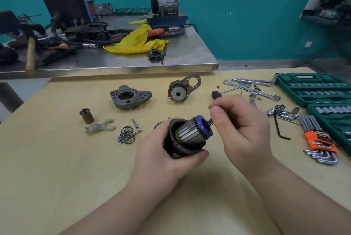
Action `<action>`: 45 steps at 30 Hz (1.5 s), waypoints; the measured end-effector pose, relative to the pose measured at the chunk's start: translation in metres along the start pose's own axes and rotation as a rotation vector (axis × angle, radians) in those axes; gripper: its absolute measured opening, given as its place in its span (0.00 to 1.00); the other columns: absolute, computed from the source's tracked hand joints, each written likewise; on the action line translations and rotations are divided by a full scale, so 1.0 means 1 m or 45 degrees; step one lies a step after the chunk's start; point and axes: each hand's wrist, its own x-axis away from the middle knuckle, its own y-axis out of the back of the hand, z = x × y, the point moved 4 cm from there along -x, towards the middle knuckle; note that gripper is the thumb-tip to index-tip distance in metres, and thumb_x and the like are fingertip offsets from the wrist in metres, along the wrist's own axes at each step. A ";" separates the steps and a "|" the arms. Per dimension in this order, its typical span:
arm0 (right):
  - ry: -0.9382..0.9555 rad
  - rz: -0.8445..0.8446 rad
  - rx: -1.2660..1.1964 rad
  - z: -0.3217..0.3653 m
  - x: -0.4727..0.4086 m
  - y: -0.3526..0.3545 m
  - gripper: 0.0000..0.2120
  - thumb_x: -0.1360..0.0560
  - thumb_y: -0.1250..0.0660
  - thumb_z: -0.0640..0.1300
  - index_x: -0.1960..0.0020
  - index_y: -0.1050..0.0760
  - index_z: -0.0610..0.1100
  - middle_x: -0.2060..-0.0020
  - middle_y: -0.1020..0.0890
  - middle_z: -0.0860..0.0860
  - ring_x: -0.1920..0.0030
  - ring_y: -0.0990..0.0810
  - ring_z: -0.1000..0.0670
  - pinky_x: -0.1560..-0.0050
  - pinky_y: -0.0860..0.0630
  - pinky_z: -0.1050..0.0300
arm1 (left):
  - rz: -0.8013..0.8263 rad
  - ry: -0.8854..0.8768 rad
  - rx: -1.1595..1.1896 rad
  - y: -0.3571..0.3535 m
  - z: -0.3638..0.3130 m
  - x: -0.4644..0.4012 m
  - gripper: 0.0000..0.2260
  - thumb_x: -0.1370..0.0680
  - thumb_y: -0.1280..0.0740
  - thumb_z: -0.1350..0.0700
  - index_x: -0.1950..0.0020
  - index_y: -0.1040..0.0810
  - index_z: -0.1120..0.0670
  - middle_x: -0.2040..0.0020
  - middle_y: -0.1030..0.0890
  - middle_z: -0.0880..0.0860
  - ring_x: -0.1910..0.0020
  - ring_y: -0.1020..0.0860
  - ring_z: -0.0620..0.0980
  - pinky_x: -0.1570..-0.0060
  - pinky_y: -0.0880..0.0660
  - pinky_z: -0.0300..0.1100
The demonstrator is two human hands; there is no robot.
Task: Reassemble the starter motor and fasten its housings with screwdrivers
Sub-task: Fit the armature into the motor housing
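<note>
Left hand — fingers wrapped round the dark motor housing, held above the tabletop — should stay steady. Armature protrudes, half seated; right hand pinches its shaft tip — best pushed straight, unforced.

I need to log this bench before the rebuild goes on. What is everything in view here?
armature: 1, steel with blue ring, held above table
nose housing: 1, grey, table centre-left
end cover: 1, grey, table centre
plunger: 1, brownish, table left
fork lever: 1, pale, below plunger
screws and springs: small pile, beside fork lever
socket cases: 2, green, table right
hex keys: 1 set, orange holder
left hand: grips armature
right hand: at armature's shaft
</note>
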 end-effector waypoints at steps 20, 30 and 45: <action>-0.374 0.308 0.234 -0.023 0.000 -0.014 0.24 0.15 0.33 0.50 0.68 0.33 0.45 0.75 0.35 0.56 0.71 0.35 0.55 0.68 0.38 0.52 | -0.094 -0.067 -0.460 0.016 0.010 0.007 0.24 0.36 0.21 0.35 0.42 0.21 0.36 0.50 0.16 0.35 0.48 0.19 0.39 0.48 0.24 0.33; 0.264 0.246 0.677 0.023 -0.013 -0.004 0.21 0.17 0.38 0.51 0.66 0.29 0.42 0.73 0.34 0.54 0.71 0.36 0.49 0.71 0.41 0.54 | -0.002 -0.072 -0.497 0.011 0.008 0.008 0.24 0.37 0.22 0.39 0.43 0.19 0.39 0.53 0.18 0.37 0.49 0.21 0.41 0.51 0.28 0.31; 0.366 0.229 0.674 0.044 -0.014 -0.005 0.21 0.17 0.36 0.47 0.67 0.33 0.41 0.72 0.37 0.52 0.72 0.37 0.45 0.73 0.39 0.51 | 0.049 -0.119 -0.239 0.007 0.001 0.009 0.26 0.37 0.17 0.42 0.42 0.19 0.37 0.49 0.16 0.37 0.49 0.18 0.43 0.53 0.25 0.31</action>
